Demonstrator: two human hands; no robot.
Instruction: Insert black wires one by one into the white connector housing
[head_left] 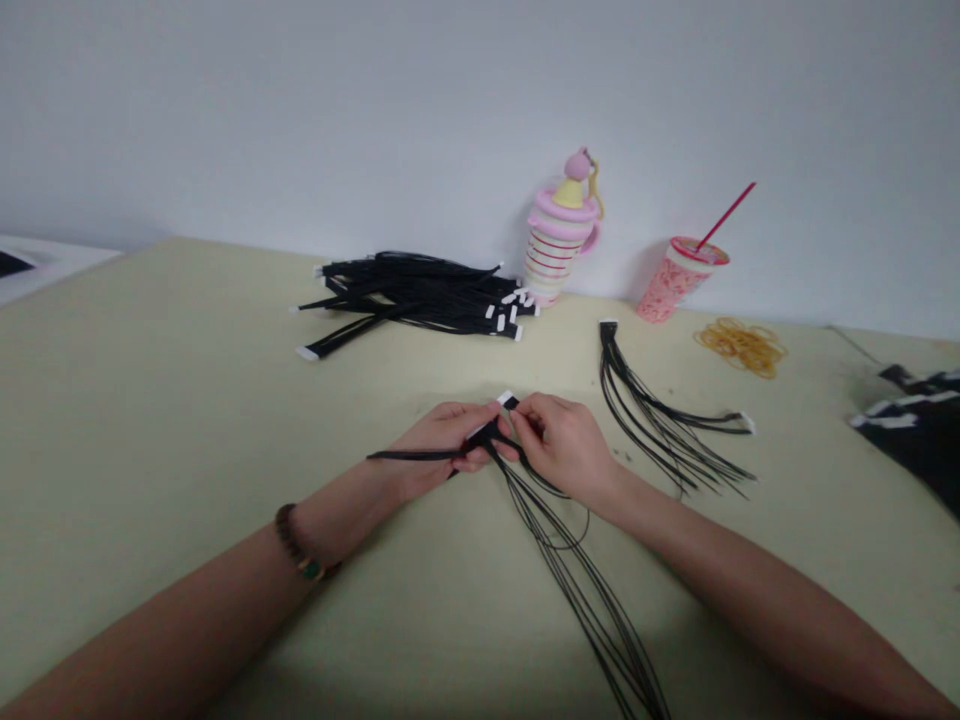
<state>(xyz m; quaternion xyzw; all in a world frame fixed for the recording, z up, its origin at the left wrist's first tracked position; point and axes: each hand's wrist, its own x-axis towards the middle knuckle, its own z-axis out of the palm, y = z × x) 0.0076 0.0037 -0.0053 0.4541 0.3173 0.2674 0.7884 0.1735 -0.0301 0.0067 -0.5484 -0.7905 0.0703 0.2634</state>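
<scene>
My left hand (442, 445) is closed around the end of a black wire harness (555, 550), near the middle of the table. Its loose black wires trail down toward the table's front edge, and one strand runs left across my wrist. Pinched in the fingertips of my right hand (562, 445) is a white connector (505, 398) with black wire at it, close against the left fingers. Fingers partly hide where the wires meet the connectors. To the right lies another black wire harness (660, 410), with white connectors and loose wire ends, touched by neither hand.
A pile of black wire harnesses (420, 295) lies at the back. Beside it stand a pink-lidded cup (555, 250) and a tumbler with a straw (671, 283). Yellow rubber bands (741, 346) lie at right; more black harnesses (919, 420) are at the right edge.
</scene>
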